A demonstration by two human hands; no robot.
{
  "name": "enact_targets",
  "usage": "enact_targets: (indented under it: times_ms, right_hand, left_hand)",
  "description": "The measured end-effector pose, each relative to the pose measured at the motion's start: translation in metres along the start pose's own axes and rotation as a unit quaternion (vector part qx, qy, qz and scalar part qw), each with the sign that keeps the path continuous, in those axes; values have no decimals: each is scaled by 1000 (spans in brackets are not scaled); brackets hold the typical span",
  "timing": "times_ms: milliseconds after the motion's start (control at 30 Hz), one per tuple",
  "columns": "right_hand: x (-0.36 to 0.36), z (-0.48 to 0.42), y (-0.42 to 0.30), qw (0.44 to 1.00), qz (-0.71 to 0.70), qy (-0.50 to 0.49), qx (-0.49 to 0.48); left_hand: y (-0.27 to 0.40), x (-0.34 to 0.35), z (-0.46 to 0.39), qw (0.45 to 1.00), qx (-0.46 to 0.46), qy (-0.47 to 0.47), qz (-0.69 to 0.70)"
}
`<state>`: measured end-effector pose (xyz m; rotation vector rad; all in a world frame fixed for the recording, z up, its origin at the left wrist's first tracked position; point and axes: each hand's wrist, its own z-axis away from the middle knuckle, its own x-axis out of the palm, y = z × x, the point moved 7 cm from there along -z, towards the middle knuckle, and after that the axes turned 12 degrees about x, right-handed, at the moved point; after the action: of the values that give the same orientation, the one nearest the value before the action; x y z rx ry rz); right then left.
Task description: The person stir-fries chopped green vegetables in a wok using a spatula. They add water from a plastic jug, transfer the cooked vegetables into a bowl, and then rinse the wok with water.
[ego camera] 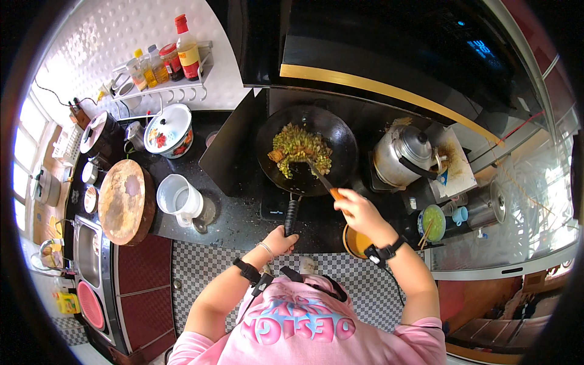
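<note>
A black wok (340, 137) sits over the cooktop (270, 211) in front of me. Chopped green food (296, 141) with some browned pieces lies spread in its middle and up the far side. My left hand (278, 242) grips the end of the ribbed black wok handle (291, 216). In my right hand (360, 212) is the wooden grip of a spatula (323, 179). Its metal shaft slants down to the left, and the blade end is among the food, partly covered by it.
Right of the wok stands a metal kettle (397, 157); beyond it is a bowl of green food (431, 223) with chopsticks. An orange bowl (358, 242) sits under my right forearm. Leftward are a plastic jug (175, 196), a round chopping board (125, 200) and a lidded enamel pot (169, 130). A range hood (365, 77) overhangs.
</note>
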<state>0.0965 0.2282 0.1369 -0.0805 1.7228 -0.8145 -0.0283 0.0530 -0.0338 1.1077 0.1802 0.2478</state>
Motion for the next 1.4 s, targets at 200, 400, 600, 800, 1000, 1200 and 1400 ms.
enact_targets:
  times_ms: [200, 400, 600, 800, 1000, 1200, 1400]
  right_hand:
    - [-76, -48, 12, 980, -124, 145, 55]
    - [-124, -70, 88, 921, -223, 248, 203]
    - [-10, -92, 159, 701, -605, 216, 312]
    - [-3, -71, 96, 894, -388, 167, 147]
    - [-55, -70, 35, 953, -164, 251, 41]
    - [-44, -123, 42, 947, -189, 245, 90]
    - [10, -76, -17, 993, -42, 43, -99]
  left_hand:
    - [-7, -1, -1, 1000, 4, -4, 14]
    - [-4, 2, 2, 1000, -1, 5, 13]
    - [1, 1, 4, 1000, 1, 16, 16]
    - [4, 1, 7, 1000, 3, 20, 23]
    - [2, 1, 6, 1000, -4, 19, 18]
    - [0, 2, 6, 999, 6, 21, 43]
    - [3, 2, 8, 999, 11, 22, 37]
